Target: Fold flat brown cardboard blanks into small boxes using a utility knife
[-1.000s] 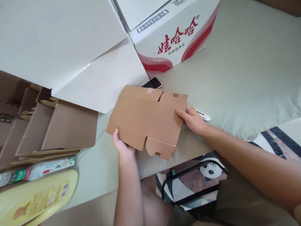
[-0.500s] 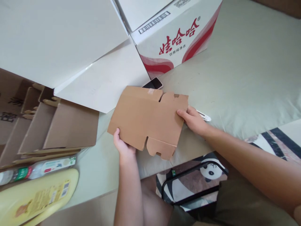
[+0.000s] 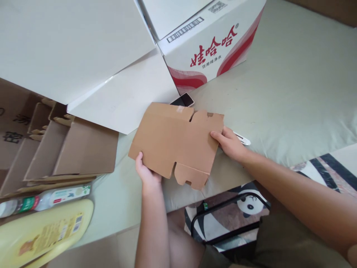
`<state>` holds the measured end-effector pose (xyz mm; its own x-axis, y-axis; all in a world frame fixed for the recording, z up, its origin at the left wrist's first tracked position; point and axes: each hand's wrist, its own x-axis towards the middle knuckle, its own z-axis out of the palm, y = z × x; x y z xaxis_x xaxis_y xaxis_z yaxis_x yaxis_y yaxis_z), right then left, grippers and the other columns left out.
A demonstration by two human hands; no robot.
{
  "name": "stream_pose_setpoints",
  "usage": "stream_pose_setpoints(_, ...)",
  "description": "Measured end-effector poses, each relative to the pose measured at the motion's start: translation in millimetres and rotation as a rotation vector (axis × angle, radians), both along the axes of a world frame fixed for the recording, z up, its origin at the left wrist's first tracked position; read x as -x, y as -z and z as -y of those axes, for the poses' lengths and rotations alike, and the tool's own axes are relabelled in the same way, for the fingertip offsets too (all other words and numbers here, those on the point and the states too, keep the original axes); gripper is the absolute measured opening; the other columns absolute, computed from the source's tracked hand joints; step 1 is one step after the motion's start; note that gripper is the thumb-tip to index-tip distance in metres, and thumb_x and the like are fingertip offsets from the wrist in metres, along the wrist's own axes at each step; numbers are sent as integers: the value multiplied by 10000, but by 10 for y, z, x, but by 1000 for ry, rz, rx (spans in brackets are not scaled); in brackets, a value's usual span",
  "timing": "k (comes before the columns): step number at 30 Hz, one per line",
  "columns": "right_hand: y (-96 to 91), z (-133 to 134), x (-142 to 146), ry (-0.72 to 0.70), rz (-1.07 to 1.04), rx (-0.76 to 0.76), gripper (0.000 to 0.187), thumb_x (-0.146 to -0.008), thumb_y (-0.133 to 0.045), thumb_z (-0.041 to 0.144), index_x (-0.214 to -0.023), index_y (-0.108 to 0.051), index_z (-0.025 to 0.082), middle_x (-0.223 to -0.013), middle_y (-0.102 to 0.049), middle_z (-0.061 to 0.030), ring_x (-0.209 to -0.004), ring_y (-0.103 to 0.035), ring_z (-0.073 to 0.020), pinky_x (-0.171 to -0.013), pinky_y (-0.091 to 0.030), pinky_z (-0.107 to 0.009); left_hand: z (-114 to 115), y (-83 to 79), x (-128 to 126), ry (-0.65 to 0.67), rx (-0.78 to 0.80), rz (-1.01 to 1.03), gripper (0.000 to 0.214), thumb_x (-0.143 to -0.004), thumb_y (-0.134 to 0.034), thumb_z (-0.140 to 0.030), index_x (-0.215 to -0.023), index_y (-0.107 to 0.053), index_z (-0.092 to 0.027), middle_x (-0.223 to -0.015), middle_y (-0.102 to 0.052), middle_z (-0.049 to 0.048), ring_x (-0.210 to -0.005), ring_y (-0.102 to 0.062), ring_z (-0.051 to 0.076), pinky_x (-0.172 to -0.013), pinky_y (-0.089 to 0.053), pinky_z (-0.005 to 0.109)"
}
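A flattened brown cardboard box [image 3: 175,143] with cut tabs is held just above the pale green mattress [image 3: 279,89]. My left hand [image 3: 146,172] grips its lower left edge, thumb on top. My right hand [image 3: 230,143] pinches its right edge, thumb over the face. A dark phone [image 3: 182,100] lies just behind the cardboard's top edge, partly hidden by it. A small white object [image 3: 242,139] pokes out from behind my right hand.
A white carton with red characters [image 3: 212,44] stands behind. White flaps [image 3: 83,48] spread at left over brown cardboard dividers [image 3: 61,149]. A plastic bottle [image 3: 41,201] and a yellow container [image 3: 41,234] lie at lower left. A panda-print mat [image 3: 245,208] lies below.
The view has drifted slightly; both hands keep the same grip on the flattened box, which sits almost where it was.
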<state>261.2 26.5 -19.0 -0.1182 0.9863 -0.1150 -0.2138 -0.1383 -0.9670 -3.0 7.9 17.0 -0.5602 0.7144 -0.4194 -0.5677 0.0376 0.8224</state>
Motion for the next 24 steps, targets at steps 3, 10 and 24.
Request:
stream_pose_setpoints(3, 6, -3, -5, -2, -16, 3, 353, -857, -606, 447, -1146, -622, 244, -1191, -703, -58, -1119, -653, -265, -916, -538, -432, -23, 33, 16, -7, -14, -7, 290, -785, -634, -340, -1040, -684, -211, -1005, -718, 33, -886, -662, 200, -777, -528, 324)
stream_pose_setpoints(10, -43, -3, 25, 81, -99, 52, 290, -778, -632, 370, -1033, -623, 233, -1089, -720, -48, -1022, -675, -247, -899, -532, -432, -57, 13, 155, 8, -35, -85, 333, -724, -633, -181, -1053, -678, -205, -1056, -720, 45, -1044, -643, 209, -892, -516, 320)
stream_pose_setpoints(24, -144, -31, -49, 155, -214, 222, 331, -707, -610, 327, -1024, -598, 234, -953, -725, -27, -865, -680, -250, -760, -540, -397, 47, -125, 649, 212, 15, -271, 431, -547, -842, -360, -914, -709, -176, -871, -730, 2, -761, -666, 144, -678, -532, 238)
